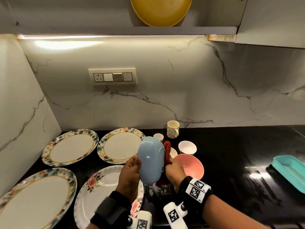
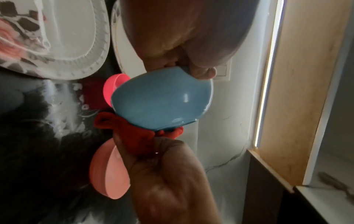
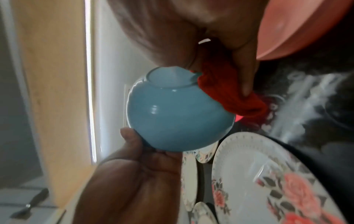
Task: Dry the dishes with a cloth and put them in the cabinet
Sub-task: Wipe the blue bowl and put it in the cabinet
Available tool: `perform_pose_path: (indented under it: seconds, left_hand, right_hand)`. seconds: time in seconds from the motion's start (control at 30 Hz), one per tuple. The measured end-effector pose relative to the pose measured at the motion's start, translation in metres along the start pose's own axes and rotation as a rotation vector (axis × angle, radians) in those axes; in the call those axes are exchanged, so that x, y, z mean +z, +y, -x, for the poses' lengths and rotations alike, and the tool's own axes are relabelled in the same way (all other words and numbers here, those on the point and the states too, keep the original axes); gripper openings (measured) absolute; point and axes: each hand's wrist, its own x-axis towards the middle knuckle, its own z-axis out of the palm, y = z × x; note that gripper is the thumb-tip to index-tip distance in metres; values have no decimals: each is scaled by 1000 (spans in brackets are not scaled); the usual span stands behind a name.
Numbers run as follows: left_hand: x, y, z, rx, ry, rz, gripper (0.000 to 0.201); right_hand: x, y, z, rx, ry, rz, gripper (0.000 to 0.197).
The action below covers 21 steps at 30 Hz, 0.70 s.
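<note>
Left hand [image 1: 130, 172] holds glossy pale-blue bowl [image 1: 151, 160] on edge above the black surface [image 1: 231, 154], fingers curled round its rim, mouth turned right. Right hand [image 1: 174, 170] fingers pinch bunched red cloth [image 1: 167, 152] against the mouth side, likely to wipe inside; cabinet shelf [image 1: 181, 30] waits overhead

The bowl [image 1: 151, 160] held up above the counter [image 1: 231, 154] is plain pale blue and glossy, and the cloth [image 1: 167, 152] against it is deep red. The counter is black with white glare. Right of the blue bowl sits a salmon-pink bowl [image 1: 192, 166], and behind that a white bowl [image 1: 187, 147] and a cream speckled mug [image 1: 173, 129]. Left of the blue bowl, three white plates [image 1: 70, 147] carry gold rings and multicoloured leaf borders; a fourth plate [image 1: 102, 192] has pink roses. At the counter's far right is a turquoise tray [image 1: 292, 171]. A yellow plate [image 1: 160, 10] stands high above it.
</note>
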Motion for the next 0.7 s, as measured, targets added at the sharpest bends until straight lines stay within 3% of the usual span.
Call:
perform_pose_path:
  seconds: [0.13, 0.37, 0.53, 0.7]
  left_hand:
    - [4, -10, 5, 87, -39, -140, 20]
    - [3, -24, 8, 225, -69, -419, 30]
    - [-6, -37, 11, 193, -68, -462, 13]
    - [-14, -36, 14, 351, -33, -661, 30]
  right_hand:
    - [-2, 6, -5, 230, -33, -205, 32]
    - [-18, 5, 2, 452, -311, -349, 37]
    - [-25, 13, -2, 541, -413, -403, 40]
    - [-36, 19, 3, 542, -470, -469, 40]
